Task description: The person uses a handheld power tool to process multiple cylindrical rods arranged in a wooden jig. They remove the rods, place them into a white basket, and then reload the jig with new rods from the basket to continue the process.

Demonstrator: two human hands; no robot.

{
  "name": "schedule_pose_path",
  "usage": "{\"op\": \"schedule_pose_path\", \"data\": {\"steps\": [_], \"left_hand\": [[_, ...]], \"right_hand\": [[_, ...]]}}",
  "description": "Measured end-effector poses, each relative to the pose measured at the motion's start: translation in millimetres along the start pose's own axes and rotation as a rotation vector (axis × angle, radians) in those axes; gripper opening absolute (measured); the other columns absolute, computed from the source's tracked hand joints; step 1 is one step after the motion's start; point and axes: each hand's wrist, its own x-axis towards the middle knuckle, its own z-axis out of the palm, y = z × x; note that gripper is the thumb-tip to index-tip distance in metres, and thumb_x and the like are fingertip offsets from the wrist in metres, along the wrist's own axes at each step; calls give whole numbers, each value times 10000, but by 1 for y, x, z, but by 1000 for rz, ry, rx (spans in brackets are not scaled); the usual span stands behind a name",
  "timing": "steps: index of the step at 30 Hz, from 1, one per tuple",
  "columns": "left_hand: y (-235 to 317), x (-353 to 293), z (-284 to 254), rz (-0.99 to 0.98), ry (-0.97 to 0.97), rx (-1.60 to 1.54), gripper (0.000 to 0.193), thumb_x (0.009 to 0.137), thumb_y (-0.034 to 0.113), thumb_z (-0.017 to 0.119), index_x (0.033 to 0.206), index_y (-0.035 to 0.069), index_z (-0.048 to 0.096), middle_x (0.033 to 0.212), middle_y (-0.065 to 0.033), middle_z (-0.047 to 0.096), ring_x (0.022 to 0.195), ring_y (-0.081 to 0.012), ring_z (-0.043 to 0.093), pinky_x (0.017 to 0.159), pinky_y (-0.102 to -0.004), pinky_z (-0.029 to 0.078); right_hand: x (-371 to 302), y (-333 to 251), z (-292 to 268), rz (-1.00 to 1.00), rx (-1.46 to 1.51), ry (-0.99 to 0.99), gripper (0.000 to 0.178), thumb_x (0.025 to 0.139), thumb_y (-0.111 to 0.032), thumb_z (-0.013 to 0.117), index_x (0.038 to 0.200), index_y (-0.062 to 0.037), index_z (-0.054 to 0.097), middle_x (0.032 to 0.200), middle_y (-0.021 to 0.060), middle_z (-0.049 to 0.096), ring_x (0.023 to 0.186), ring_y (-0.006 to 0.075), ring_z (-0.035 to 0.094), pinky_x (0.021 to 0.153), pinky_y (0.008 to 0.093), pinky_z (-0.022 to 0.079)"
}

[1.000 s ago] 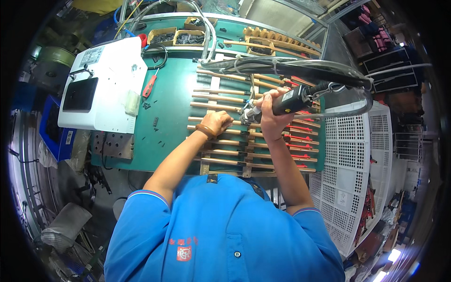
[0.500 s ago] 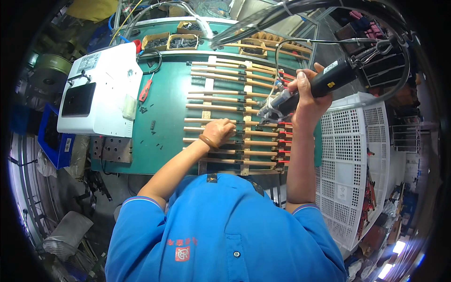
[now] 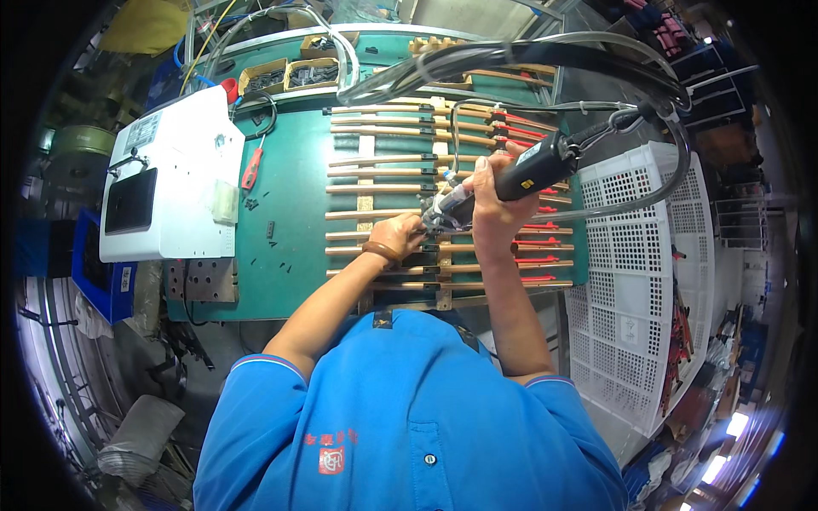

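Right hand | grips black tool | rods well clear of white machine

I see a decent lane over the green tabletop between white machine and wooden sticks, red-handled screwdriver aside, but that hose bundle blocks the far right.

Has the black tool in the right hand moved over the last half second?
Yes, leftward: the black tool had its tip right of the row of black clips; now the tip reaches that row, close to the left hand.
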Motion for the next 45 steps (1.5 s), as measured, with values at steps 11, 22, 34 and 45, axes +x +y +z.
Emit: {"op": "schedule_pose_path", "data": {"steps": [11, 22, 34, 45], "left_hand": [[0, 1, 0, 54, -4, 6, 201, 765, 209, 715, 905, 131, 594, 935, -66, 627, 821, -322, 635, 666, -426, 516], [-10, 5, -5, 74, -108, -27, 195, 774, 174, 700, 925, 118, 589, 960, -101, 619, 863, -340, 626, 700, -431, 516], [-18, -8, -13, 54, -43, 98, 230, 806, 371, 682, 871, 151, 664, 849, -61, 624, 768, -302, 640, 638, -432, 519], [-19, -5, -15, 3, -81, 89, 266, 812, 410, 679, 906, 161, 672, 903, -71, 657, 799, -316, 647, 673, -430, 526]], "right_hand": [[-3, 10, -2, -25, -18, -10, 466, 839, 124, 558, 1253, 3, 381, 821, 43, 558, 658, 88, 577, 614, 222, 513], [-9, 22, -3, -80, -74, -47, 413, 816, 123, 584, 1182, 9, 431, 861, 29, 564, 682, 73, 562, 616, 219, 500], [-22, 26, -4, -64, -4, -142, 419, 825, 126, 560, 1192, -17, 416, 845, 42, 551, 654, 79, 557, 589, 232, 504], [0, 27, -3, -19, 21, -158, 185, 846, 67, 578, 1016, 5, 543, 840, 50, 619, 713, 113, 638, 609, 225, 515]]}}
